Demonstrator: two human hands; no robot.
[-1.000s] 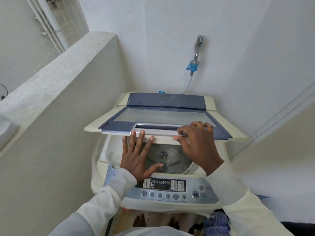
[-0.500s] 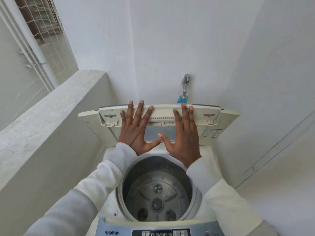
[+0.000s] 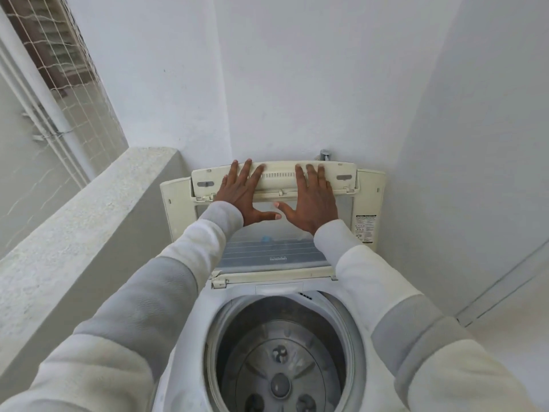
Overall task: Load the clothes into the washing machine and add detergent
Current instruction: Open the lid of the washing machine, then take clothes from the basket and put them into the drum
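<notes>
Step in hand: opening the washing machine (image 3: pixel 190 337). The folding lid (image 3: pixel 273 179) stands raised at the far side, near the wall, its 2 panels folded together. The left hand (image 3: pixel 242 193) and right hand (image 3: pixel 312 200) lie flat on the lid's inner face, fingers spread, gripping nothing. The drum (image 3: pixel 282 361), in the near centre, is bare steel with a grey pulsator at its base; it holds no clothes. No clothes or detergent are in view. Next move, by judgement: release the lid once it rests stable, then fetch the clothes.
</notes>
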